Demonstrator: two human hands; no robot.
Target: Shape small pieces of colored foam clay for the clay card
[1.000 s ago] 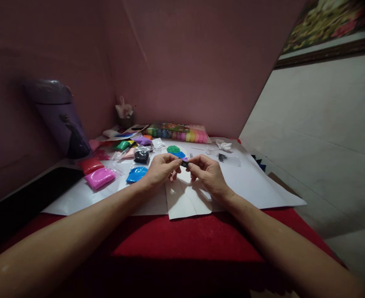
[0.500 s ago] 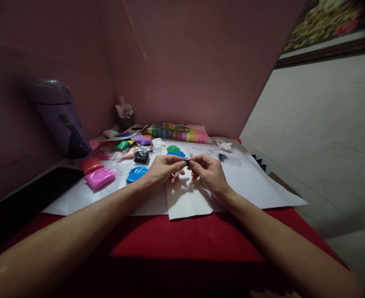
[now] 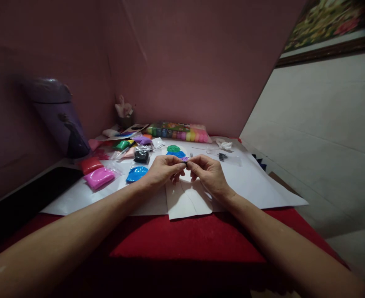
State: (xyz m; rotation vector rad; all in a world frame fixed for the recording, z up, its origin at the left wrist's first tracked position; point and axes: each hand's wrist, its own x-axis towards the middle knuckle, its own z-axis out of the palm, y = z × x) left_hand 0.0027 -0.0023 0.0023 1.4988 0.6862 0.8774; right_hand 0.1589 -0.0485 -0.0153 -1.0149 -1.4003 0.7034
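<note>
- Head view, nearest first: the red-covered desk (image 3: 185, 240) carries a white card (image 3: 189, 205) whose near part shows only a thin line (image 3: 191, 196), so I judge that end unworked.
- Above the card, the left hand (image 3: 165, 169) and right hand (image 3: 209, 170) meet; the thumb and fingers of each are clamped on a small black piece (image 3: 185, 162).
- That piece looks dark and little; fingertips hide most of it, so I cannot tell its shape.
- Left of the hands lie a blue packet (image 3: 137, 174) and, beyond it, a black packet (image 3: 141, 156).
- Farther up the card, purple (image 3: 184, 159), blue (image 3: 176, 154) and green patches (image 3: 173, 148) are in place; I judge the work partly done.
</note>
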